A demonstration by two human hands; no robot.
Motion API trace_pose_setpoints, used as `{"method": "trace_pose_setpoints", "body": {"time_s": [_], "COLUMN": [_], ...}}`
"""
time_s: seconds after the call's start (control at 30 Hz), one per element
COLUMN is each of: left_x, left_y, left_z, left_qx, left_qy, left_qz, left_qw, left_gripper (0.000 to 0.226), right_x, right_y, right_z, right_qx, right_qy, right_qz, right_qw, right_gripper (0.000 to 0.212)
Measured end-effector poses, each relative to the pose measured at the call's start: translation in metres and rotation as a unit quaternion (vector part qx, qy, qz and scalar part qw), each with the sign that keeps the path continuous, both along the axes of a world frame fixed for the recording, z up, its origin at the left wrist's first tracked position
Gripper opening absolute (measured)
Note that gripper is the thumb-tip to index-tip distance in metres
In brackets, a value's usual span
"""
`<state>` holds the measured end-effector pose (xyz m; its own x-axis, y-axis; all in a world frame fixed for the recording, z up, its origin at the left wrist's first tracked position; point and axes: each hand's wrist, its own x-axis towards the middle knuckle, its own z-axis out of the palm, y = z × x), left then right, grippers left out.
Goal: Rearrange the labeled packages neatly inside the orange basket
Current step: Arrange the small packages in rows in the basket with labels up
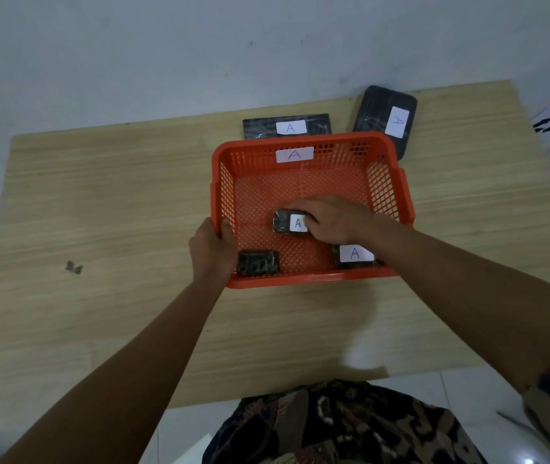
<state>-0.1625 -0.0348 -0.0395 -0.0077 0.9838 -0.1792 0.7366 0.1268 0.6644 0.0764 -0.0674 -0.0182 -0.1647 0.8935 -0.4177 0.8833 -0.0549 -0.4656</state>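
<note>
Our right hand (330,221) closes its grip on a labeled package (289,222) mid-floor in the orange basket (303,279), while our left hand (211,249) clamps the near-left rim on the surface (116,195). A careless slide could knock the package at the near-right corner (354,255) askew or drag the unlabeled-side one (257,262).

Light wood worktop (99,202) carries orange basket (310,279); two dark A-labelled packages, flat (257,128) and angled (372,112), lie behind it.

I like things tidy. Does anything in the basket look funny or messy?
Yes. The package in the near-left corner of the orange basket shows no label, unlike the other two. The right hand holds the middle package, which sits apart from them.
</note>
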Motion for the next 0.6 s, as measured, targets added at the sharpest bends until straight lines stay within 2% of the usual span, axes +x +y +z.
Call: {"method": "trace_pose_setpoints", "body": {"time_s": [0.1,0.2,0.27,0.33,0.43,0.6], "left_x": [0.002,0.001,0.0,0.0,0.0,0.001], "left_y": [-0.003,-0.003,-0.003,-0.003,-0.004,-0.005], "left_z": [-0.002,-0.004,-0.004,-0.005,-0.005,-0.003], "left_qx": [0.004,0.012,0.017,0.022,0.023,0.023], "left_qy": [0.006,0.006,0.002,0.001,0.0,-0.006], "left_qz": [0.021,0.018,0.015,0.015,0.013,0.02], "left_qw": [1.0,1.0,1.0,1.0,1.0,1.0], "left_gripper": [0.031,0.031,0.032,0.032,0.032,0.032], "right_x": [-0.007,-0.015,-0.017,-0.016,-0.01,-0.002], "right_y": [-0.005,-0.01,-0.012,-0.012,-0.009,-0.01], "right_z": [-0.008,-0.016,-0.019,-0.021,-0.016,-0.011], "right_qx": [0.016,0.038,0.071,0.088,0.082,0.048], "right_qy": [-0.034,-0.079,-0.068,-0.036,-0.014,0.005], "right_qz": [0.005,0.032,0.016,-0.008,0.009,0.033], "right_qw": [0.999,0.996,0.995,0.995,0.996,0.998], "right_gripper": [0.047,0.067,0.072,0.068,0.053,0.055]}}
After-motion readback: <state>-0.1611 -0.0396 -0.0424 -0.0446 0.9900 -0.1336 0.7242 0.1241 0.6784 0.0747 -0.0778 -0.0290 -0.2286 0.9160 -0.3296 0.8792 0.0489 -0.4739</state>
